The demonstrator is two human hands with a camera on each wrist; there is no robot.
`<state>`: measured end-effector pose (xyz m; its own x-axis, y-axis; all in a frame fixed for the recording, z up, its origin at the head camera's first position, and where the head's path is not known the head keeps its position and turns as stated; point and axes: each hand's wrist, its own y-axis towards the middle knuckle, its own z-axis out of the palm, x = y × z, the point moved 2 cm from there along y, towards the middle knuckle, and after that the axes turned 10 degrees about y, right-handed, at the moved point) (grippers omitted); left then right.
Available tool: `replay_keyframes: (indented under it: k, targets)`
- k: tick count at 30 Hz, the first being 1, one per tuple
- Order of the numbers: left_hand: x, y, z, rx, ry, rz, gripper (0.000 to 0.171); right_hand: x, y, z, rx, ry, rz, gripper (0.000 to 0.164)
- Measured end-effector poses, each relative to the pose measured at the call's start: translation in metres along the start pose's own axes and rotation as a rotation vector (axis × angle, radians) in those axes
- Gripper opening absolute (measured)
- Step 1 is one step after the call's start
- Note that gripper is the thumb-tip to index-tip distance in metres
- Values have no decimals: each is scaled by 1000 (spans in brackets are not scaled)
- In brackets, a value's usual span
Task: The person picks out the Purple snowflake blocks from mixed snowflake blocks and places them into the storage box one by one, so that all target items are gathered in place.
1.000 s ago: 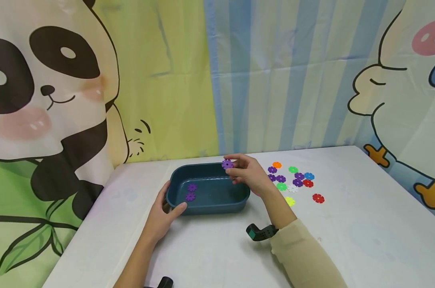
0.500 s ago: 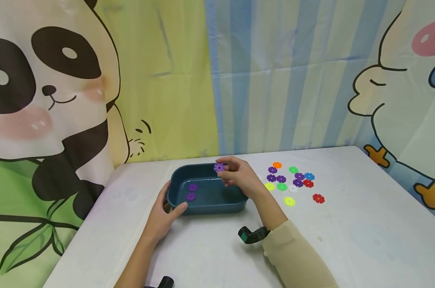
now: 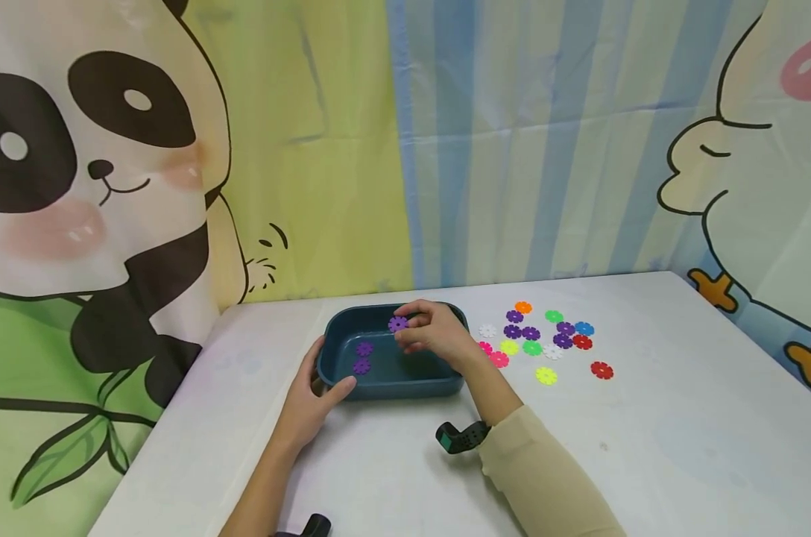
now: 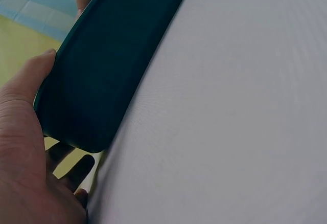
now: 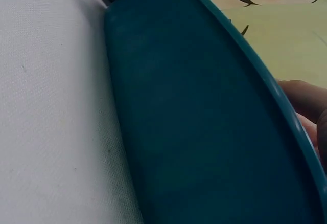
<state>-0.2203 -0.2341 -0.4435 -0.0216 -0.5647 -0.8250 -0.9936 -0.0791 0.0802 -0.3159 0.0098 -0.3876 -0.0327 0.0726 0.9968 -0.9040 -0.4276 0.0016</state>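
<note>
A purple snowflake disc [image 3: 398,324] is pinched between the fingertips of my right hand [image 3: 435,334], over the inside of a dark teal plastic basin [image 3: 392,389]. My left hand [image 3: 309,403] grips the basin's left end, thumb at the front rim and fingers around the side; the left wrist view shows this thumb [image 4: 38,73] against the rim. Two more purple snowflake discs [image 3: 362,358] lie on the basin floor toward the left. In the right wrist view the basin's wall [image 5: 204,106] hides the disc, and only part of the right hand [image 5: 306,101] shows past the rim.
Right of the basin, several loose snowflake discs lie scattered on the white-covered table [image 3: 647,447]: purple ones [image 3: 531,333], pink ones [image 3: 499,359], yellow, green, white, orange, blue and a red one [image 3: 602,371] farthest right. A printed curtain [image 3: 311,149] hangs behind the table.
My right hand has moved left and down with the purple disc, from the basin's far right rim to over its inside. Pink discs behind it have come into view. The left hand keeps its grip.
</note>
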Motion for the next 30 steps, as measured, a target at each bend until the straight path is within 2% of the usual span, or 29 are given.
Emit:
replay_keyframes:
  k: [3,10,14,23,26,30]
  targets:
    - [0,1,2,4,-3,5,92,-2,2,0,-9,-28,-1,42]
    - [1,1,2,3,-3,0,91,-2,6,8,-62,-172,23,33]
    - [1,0,1,-1,-2,-4,90,-4,12,14,-77,-172,56,33]
    - [1,-1,0,1,-2,-3,90,-7,27,24,-54,-153,152,39]
    - [1,-1,0,2,-1,0,90,-7,30,25,-49,-226,199,39]
    - [0,-1,0,2,-5,4,90,-8,32,25,-41,-389,229,38]
